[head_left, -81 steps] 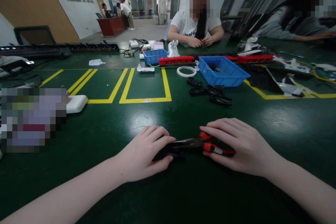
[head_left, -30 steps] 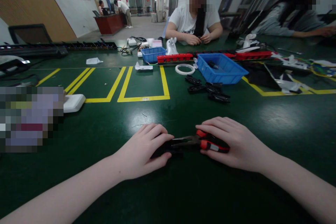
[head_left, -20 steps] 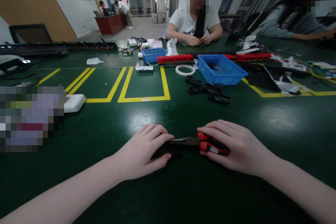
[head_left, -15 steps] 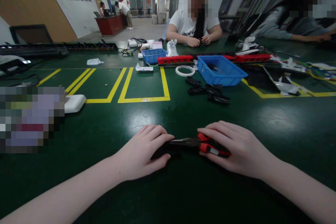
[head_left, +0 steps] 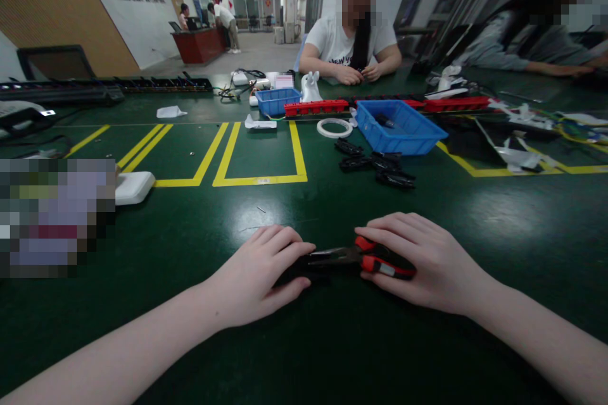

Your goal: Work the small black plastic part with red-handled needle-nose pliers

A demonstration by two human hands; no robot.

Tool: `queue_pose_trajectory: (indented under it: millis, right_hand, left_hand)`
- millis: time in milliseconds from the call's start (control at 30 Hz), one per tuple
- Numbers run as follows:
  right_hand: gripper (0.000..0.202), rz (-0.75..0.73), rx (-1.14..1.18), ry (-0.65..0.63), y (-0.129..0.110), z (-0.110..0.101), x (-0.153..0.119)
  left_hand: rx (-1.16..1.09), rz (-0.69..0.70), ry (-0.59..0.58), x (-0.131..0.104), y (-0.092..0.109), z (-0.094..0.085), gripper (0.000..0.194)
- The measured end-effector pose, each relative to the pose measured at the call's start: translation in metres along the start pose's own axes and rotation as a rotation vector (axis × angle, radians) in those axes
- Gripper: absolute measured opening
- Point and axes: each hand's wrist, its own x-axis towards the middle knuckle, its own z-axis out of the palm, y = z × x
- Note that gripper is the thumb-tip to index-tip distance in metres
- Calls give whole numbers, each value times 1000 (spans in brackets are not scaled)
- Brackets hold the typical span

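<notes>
My right hand (head_left: 418, 262) is wrapped round the red and black handles of a pair of long-nose pliers (head_left: 335, 257). The jaws point left and their tips reach the fingers of my left hand (head_left: 270, 272). That hand is curled over a dark object, mostly covered by the fingers and hard to tell from the dark table. Beyond my hands lie several black plastic-looking pieces (head_left: 395, 178) in a loose group.
A blue bin (head_left: 403, 139) holding a dark item stands behind the black pieces, beside a white ring (head_left: 335, 128). Red strips (head_left: 316, 107) run across the table. At left lies a white box (head_left: 135, 188). A person (head_left: 351, 44) sits opposite, hands on the table.
My right hand has shifted slightly up and left, and the pliers' handles look a little wider apart. The left hand has barely moved.
</notes>
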Motion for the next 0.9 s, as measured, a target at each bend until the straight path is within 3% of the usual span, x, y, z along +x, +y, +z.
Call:
queue_pose_trajectory:
  millis: [900]
  right_hand:
    - [42,74,114,-73,-1,3,1]
  left_hand:
    - [6,0,-1,0,0,-2,34]
